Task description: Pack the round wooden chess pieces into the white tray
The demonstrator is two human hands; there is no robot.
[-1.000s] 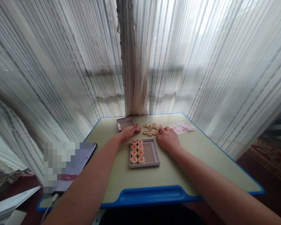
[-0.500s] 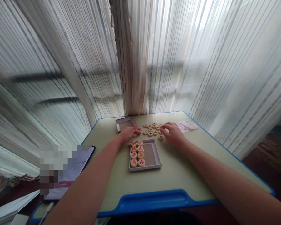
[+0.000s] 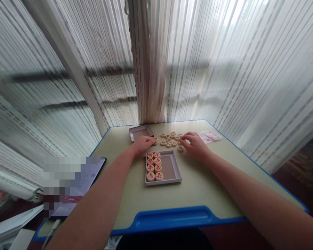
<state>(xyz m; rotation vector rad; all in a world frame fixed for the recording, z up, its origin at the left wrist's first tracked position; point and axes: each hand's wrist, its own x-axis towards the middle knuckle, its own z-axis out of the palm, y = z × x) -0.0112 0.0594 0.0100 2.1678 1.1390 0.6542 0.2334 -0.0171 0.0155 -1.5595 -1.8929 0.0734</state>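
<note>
We count eight red-marked pieces (image 3: 150, 168) in one shallow box (image 3: 168, 166), two columns of four along its left side, while the right part of its floor is bare. Beyond it, about a dozen dark-marked pieces (image 3: 168, 144) lie loosely clustered on the counter (image 3: 195, 189); our right hand (image 3: 194, 143) partly covers the edge of that group, so we cannot fix the number. There is one lid (image 3: 141, 131), open side up at the far left, one red-and-white sheet (image 3: 210, 136) to the right, and one tablet (image 3: 90, 173) at the near left with one white cable (image 3: 52, 229).

Both our arms reach forward, on either side of the box. Our left hand (image 3: 143, 144) lies low, just in front of the lid, palm down, with its fingers together and pointing right. Our right hand is bent inward from the other side, its knuckles raised and its fingertips pointing left and down.

Our left grip is narrow, the fingertips touching at least one small piece (image 3: 155, 142) beside the lid; we cannot tell whether it is held. Our right grip is narrow too, thumb and forefinger close together at the cluster's right edge, and we cannot tell whether a piece is pinched there.
</note>
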